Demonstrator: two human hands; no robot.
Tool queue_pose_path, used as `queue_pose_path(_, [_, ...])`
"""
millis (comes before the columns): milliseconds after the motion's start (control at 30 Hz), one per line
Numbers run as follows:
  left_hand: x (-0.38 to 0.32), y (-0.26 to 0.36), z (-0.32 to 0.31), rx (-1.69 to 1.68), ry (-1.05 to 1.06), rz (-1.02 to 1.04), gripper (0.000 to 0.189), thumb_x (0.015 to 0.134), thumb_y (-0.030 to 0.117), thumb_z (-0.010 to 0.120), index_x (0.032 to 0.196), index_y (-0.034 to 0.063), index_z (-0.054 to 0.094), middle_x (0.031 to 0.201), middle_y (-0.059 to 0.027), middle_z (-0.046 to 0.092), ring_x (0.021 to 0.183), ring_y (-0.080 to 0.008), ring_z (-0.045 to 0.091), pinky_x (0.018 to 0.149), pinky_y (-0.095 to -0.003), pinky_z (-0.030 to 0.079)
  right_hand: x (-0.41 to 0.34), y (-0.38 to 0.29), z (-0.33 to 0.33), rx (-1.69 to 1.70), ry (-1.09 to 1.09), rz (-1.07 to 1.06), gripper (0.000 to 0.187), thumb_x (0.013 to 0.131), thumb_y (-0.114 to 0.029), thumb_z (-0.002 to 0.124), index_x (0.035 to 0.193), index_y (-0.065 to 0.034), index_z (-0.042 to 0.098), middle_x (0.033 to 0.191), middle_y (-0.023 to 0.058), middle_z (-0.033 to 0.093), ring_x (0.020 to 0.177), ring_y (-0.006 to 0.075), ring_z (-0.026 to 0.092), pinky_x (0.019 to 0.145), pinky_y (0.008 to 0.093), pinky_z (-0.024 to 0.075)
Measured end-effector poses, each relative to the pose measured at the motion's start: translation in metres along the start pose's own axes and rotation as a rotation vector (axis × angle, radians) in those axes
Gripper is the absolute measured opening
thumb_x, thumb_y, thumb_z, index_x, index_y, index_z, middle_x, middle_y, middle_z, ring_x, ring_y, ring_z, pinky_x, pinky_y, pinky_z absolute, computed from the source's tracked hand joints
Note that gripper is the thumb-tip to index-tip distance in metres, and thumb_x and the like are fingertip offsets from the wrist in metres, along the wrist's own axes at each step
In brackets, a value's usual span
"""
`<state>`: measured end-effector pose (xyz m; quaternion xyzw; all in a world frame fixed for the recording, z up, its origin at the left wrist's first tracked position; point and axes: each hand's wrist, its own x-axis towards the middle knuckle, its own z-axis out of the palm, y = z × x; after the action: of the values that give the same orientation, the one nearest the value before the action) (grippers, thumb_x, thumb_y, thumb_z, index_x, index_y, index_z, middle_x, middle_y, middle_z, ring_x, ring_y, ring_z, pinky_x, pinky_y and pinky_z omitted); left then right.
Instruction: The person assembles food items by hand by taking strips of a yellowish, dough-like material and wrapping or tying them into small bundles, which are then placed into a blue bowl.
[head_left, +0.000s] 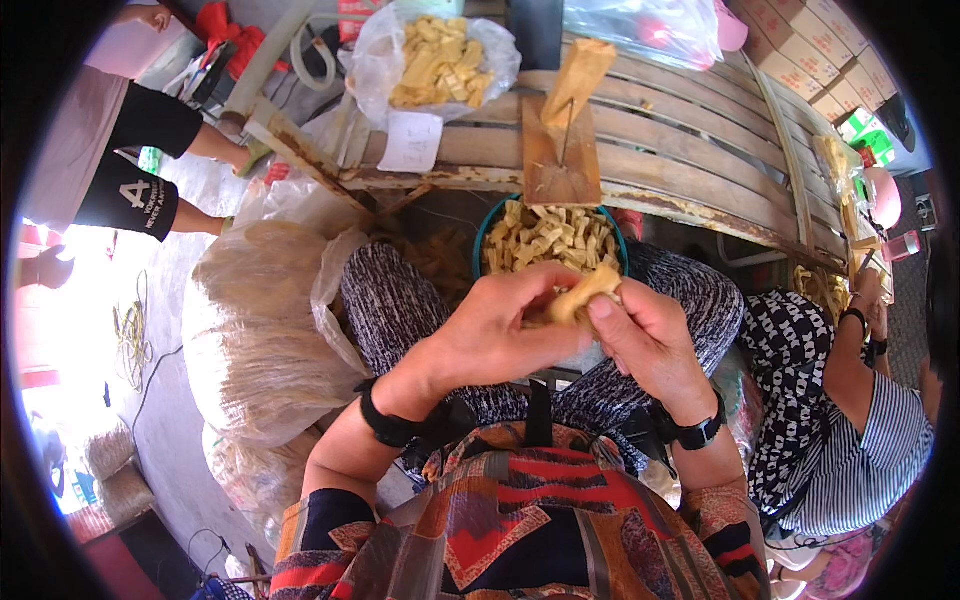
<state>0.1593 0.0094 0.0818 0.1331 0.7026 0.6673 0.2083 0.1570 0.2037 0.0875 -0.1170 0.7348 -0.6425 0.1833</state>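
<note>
Both my hands meet above my lap and grip one pale yellow folded strip, soft-looking, of a material I cannot name (589, 294). My left hand (499, 326) is slightly blurred, its fingers curled round the strip's left side. The thumb of my right hand (645, 337) presses on its right end. Just beyond, between my knees, a teal-rimmed round basket (477, 244) holds many short yellow knotted pieces (551, 238). Above it, a wooden board (559, 180) with an upright wood block (581, 79) and a thin metal rod rests on the bench edge.
A slatted bench with a rusty metal frame (675, 206) spans the front. On it are a plastic bag of yellow pieces (442, 64) and a paper with writing (411, 142). A large plastic sack (262, 330) stands left. People are at left and right; cartons (817, 45) are stacked back right.
</note>
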Motion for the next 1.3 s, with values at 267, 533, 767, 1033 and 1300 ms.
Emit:
queue_pose_path(267, [-0.021,-0.004,-0.037,-0.147,-0.020,-0.125,0.029,0.084,0.018,0.066,0.105,-0.0024,0.063,0.082,-0.0056,0.066,0.074,-0.0093,0.060,0.067,-0.0219,0.049,-0.028,-0.001,0.009,0.380,0.097,-0.032,0.033,0.093,-0.030,0.052,0.079,0.0005,0.052,0.053,0.0004,0.043,0.039,0.0065,0.035,0.037,0.0205,0.0279])
queue_pose_path(533, [-0.008,0.018,-0.013,-0.074,-0.076,-0.027,0.044,0.081,0.007,0.069,0.122,0.0003,0.054,0.100,-0.0079,0.064,0.093,-0.0137,0.060,0.078,-0.0270,0.050,-0.026,-0.011,0.007,0.122,0.056,-0.081,0.035,0.096,-0.031,0.047,0.080,-0.0005,0.054,0.059,0.0023,0.051,0.043,0.0054,0.042,0.039,0.0181,0.0319])
queue_pose_path(767, [-0.010,0.010,-0.021,0.264,-0.038,0.197,0.031,0.079,0.005,0.069,0.108,-0.0022,0.060,0.091,-0.0082,0.066,0.083,-0.0136,0.063,0.071,-0.0256,0.050,-0.023,-0.007,-0.011,0.210,0.055,-0.040,0.036,0.099,-0.029,0.042,0.088,0.0019,0.056,0.068,0.0058,0.058,0.053,0.0110,0.056,0.052,0.0211,0.0452])
queue_pose_path(1033, [-0.005,0.009,-0.023,0.554,0.124,0.542,0.019,0.072,0.006,0.073,0.090,0.0019,0.067,0.078,-0.0097,0.067,0.067,-0.0227,0.064,0.058,-0.0282,0.050,0.006,0.003,-0.042,0.225,-0.067,0.303,0.081,0.093,-0.062,0.019,0.096,0.0026,0.067,0.090,0.0131,0.068,0.081,0.0194,0.065,0.077,0.0295,0.0497])
queue_pose_path(1300, [0.002,0.016,-0.018,0.563,-0.009,0.661,0.024,0.064,0.011,0.078,0.080,0.0055,0.062,0.069,-0.0081,0.063,0.057,-0.0247,0.062,0.050,-0.0322,0.049,0.026,-0.024,-0.022,0.547,-0.863,0.716,0.046,0.093,-0.038,0.043,0.103,0.0040,0.057,0.066,0.0111,0.060,0.050,0.0163,0.060,0.055,0.0276,0.0543])
